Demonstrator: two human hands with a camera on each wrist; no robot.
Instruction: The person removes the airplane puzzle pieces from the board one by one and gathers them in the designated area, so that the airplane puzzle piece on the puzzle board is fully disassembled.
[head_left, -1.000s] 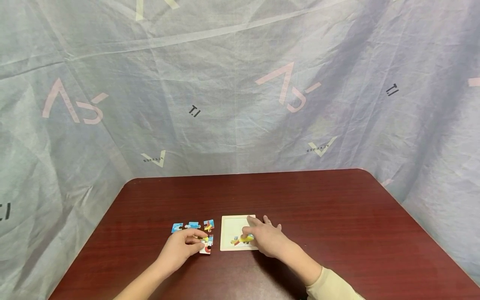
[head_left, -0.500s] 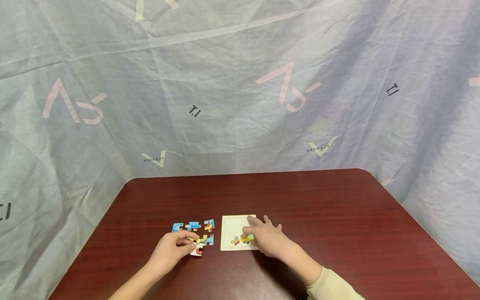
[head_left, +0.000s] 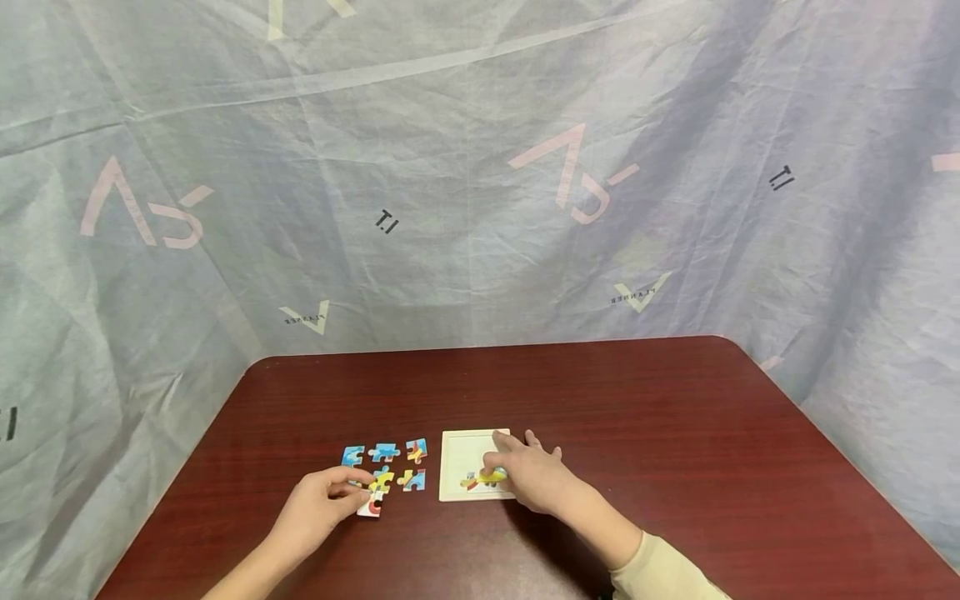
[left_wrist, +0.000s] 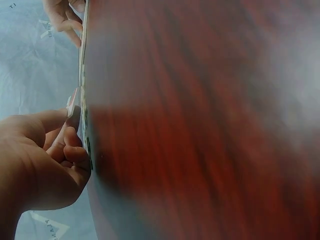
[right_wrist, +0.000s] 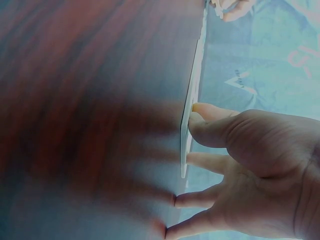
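Observation:
In the head view my left hand [head_left: 315, 504] pinches a white and red jigsaw piece [head_left: 371, 506] between thumb and fingers. The left wrist view shows that same jigsaw piece [left_wrist: 73, 102] tilted up at the fingertips. Close by lie a yellow piece [head_left: 381, 481] and a blue and yellow piece [head_left: 412, 480]. My right hand [head_left: 536, 475] rests with spread fingers over the right side of a pale puzzle board [head_left: 446, 467]. Its thumb is at the board's edge in the right wrist view, and the outer fingertips [right_wrist: 172, 231] touch the table. Coloured pieces [head_left: 480, 481] lie inside the board's lower part, partly hidden by this hand.
Behind the left hand, a row holds a blue piece [head_left: 352, 455], another blue piece [head_left: 384, 452] and a blue, red and yellow piece [head_left: 416, 450]. All lie on a dark red table [head_left: 637, 417]. Grey printed cloth [head_left: 450, 283] hangs beyond its far edge.
My left hand has moved left with the white and red piece, uncovering the yellow piece and the blue and yellow one. The right hand and board have stayed in place.

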